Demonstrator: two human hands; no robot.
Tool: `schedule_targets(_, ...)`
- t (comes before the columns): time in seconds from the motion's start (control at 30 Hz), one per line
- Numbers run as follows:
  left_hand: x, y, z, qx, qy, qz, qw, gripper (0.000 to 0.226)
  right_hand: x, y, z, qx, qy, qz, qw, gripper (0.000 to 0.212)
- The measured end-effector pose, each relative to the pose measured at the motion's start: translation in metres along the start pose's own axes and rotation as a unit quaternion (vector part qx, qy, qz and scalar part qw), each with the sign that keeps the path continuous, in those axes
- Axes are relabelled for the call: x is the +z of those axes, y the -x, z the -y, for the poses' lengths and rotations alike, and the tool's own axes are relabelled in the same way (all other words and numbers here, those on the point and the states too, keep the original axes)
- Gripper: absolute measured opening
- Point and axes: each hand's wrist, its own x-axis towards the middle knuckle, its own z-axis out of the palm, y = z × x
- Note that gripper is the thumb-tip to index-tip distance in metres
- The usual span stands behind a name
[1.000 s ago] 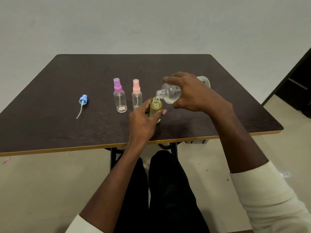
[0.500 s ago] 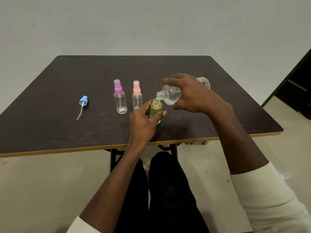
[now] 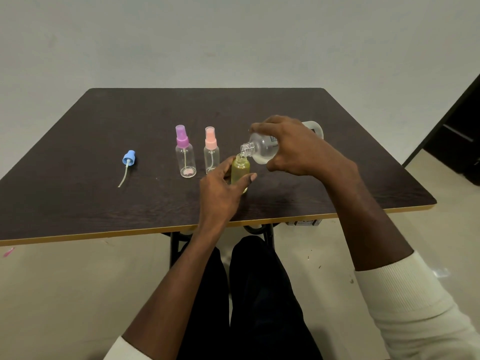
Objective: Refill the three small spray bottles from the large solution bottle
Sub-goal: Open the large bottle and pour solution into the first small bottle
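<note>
My right hand (image 3: 296,149) grips the large clear solution bottle (image 3: 259,149), tipped on its side with its open neck over a small yellow-green bottle (image 3: 240,170). My left hand (image 3: 220,188) holds that uncapped small bottle upright on the dark table (image 3: 78,198). Left of it stand two clear spray bottles, one with a purple cap (image 3: 184,154) and one with a pink cap (image 3: 211,152). A blue spray cap (image 3: 128,161) with its dip tube lies alone further left.
The table's yellow front edge (image 3: 104,236) runs across below my hands. My legs in dark trousers (image 3: 246,294) are under the table. A dark doorway or cabinet (image 3: 459,141) stands at the far right by the wall.
Both hands and the bottles hold almost the same pose; the large bottle stays tipped over the small one. The view shifted slightly.
</note>
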Motion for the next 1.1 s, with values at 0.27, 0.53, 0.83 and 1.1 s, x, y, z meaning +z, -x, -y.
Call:
schedule_targets(0.27,0.001,-0.001,0.003,-0.006,0.008,0.002,1.0,0.041,0.002,0.0,-0.002,-0.004,-0.001,-0.003,1.0,0.082)
schedule_targets(0.53,0.001,0.0,0.005,-0.002,0.012,0.008,1.0,0.042,0.01,-0.001,-0.009,-0.006,-0.028,-0.02,0.999,0.08)
schedule_targets(0.83,0.0,0.001,0.004,-0.005,0.014,0.003,1.0,0.045,0.026,0.006,-0.015,0.0,-0.142,-0.082,0.986,0.072)
schedule_targets(1.1,0.001,0.0,0.005,-0.012,0.008,-0.006,1.0,0.056,0.036,0.007,-0.015,0.078,-0.318,-0.214,0.92,0.066)
